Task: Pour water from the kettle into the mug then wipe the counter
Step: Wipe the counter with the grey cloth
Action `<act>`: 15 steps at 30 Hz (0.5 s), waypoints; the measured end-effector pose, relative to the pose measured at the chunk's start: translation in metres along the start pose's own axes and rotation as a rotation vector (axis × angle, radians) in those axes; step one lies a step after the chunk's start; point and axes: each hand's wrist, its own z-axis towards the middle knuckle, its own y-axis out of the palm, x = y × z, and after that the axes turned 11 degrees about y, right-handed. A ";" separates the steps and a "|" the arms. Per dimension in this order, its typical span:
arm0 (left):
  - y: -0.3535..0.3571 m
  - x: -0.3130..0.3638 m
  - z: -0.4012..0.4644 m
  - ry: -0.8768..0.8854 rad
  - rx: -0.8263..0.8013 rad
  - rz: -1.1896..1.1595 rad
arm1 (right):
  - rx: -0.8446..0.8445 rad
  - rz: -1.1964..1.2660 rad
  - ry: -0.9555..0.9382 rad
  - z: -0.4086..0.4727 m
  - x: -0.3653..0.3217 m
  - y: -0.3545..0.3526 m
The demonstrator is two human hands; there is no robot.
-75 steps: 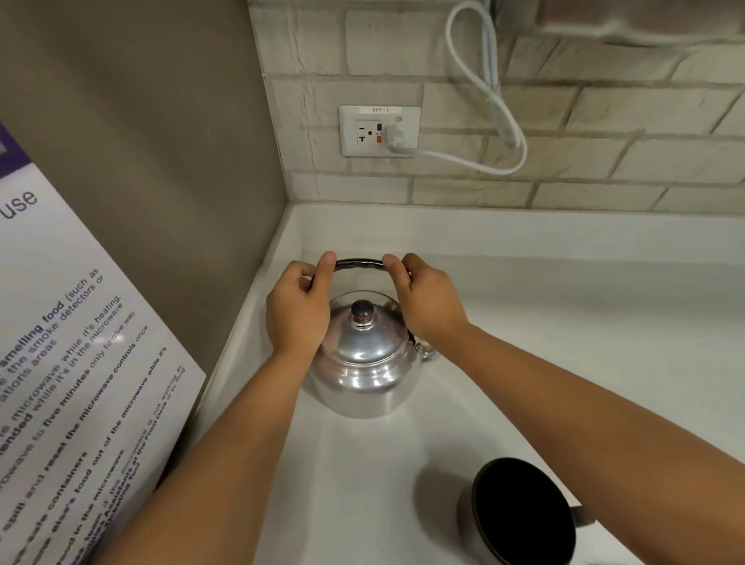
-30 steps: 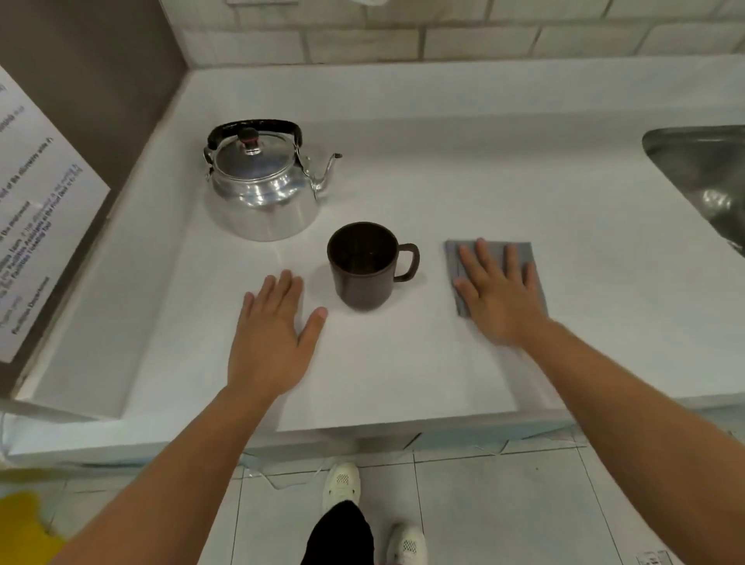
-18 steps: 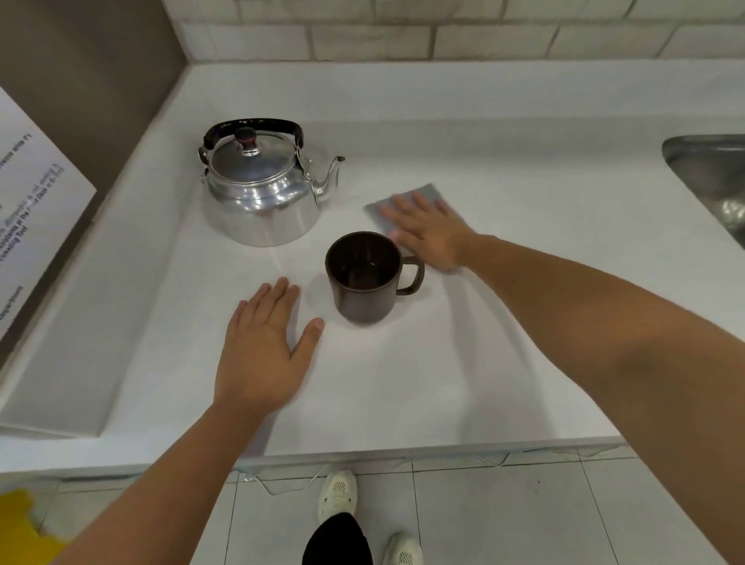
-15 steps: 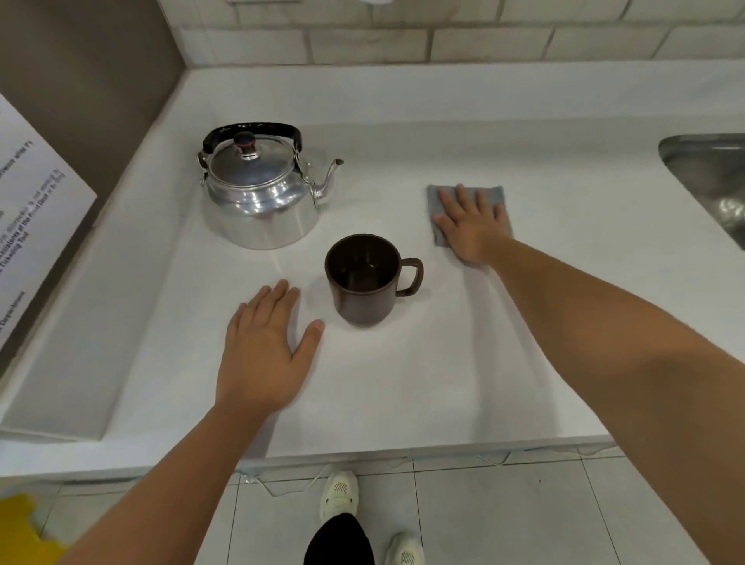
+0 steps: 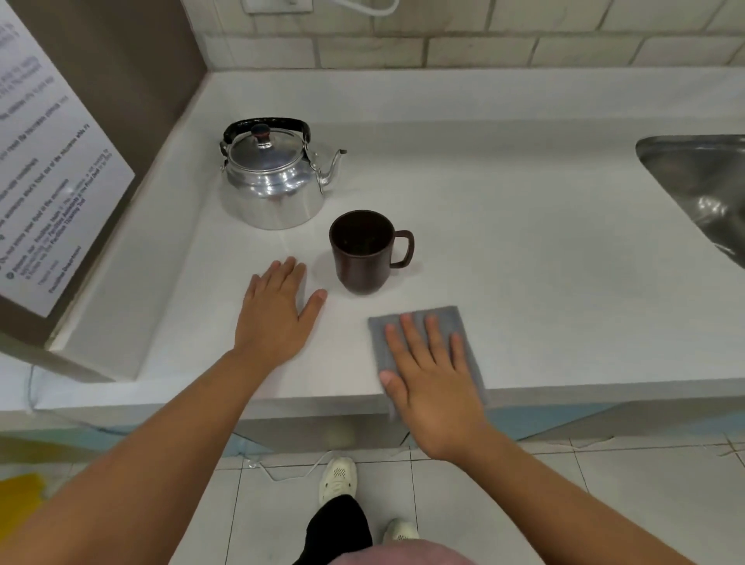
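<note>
A shiny metal kettle [image 5: 274, 181] with a black handle stands at the back left of the white counter [image 5: 524, 262], spout pointing right. A dark brown mug [image 5: 361, 258] stands upright in front of it, handle to the right. My left hand [image 5: 278, 314] lies flat on the counter just left of the mug, fingers apart, holding nothing. My right hand [image 5: 431, 383] presses flat on a grey cloth [image 5: 451, 316] at the counter's front edge, right of and nearer than the mug. The cloth's near edge hangs over the rim.
A steel sink [image 5: 701, 185] is set into the counter at the far right. A brown side wall with a printed notice [image 5: 48, 161] bounds the left. Brick tiles and a wall outlet [image 5: 278, 5] are behind. Below are floor tiles and my shoes [image 5: 338, 480].
My right hand has slid the cloth from behind and right of the mug toward me, to the counter's front edge. My left hand, the kettle and the mug have stayed put.
</note>
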 end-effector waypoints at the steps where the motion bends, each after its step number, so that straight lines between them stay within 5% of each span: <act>1: -0.003 -0.001 0.000 0.007 -0.023 -0.017 | -0.009 -0.005 -0.065 -0.003 -0.010 0.002; 4: -0.019 -0.006 -0.003 -0.002 -0.079 -0.142 | -0.052 0.001 -0.232 0.005 -0.043 0.007; 7: -0.041 -0.014 -0.008 -0.065 0.030 -0.298 | -0.105 0.037 -0.321 0.032 -0.084 0.007; 15: -0.060 -0.037 -0.020 -0.108 0.384 -0.369 | -0.173 0.051 -0.149 0.123 -0.174 0.002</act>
